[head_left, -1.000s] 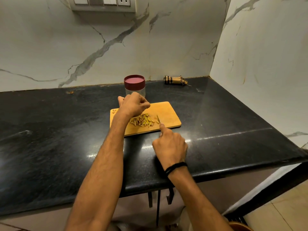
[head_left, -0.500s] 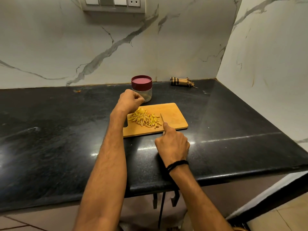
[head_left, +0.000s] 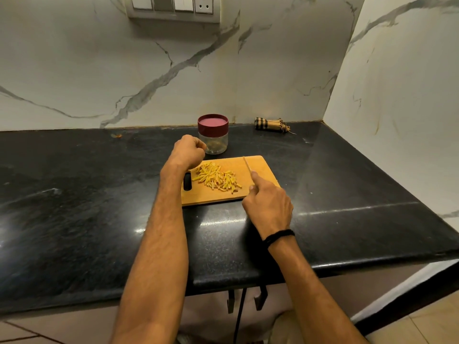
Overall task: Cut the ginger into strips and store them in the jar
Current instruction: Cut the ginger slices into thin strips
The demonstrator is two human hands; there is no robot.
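My right hand [head_left: 269, 207] grips the knife [head_left: 247, 165], the forefinger laid along its back and the blade over the wooden cutting board [head_left: 263, 167]. My left hand [head_left: 188, 151] is curled just beside the jar [head_left: 213, 142]; whether it holds something I cannot tell. The ginger strips [head_left: 216, 178] lie heaped on the board between my hands. The cutting looks finished, I think, so I should first remove the maroon lid [head_left: 212, 121], then gather the heap with the blade. I count one jar, one lid, one board, one knife; the strips are too many to count.
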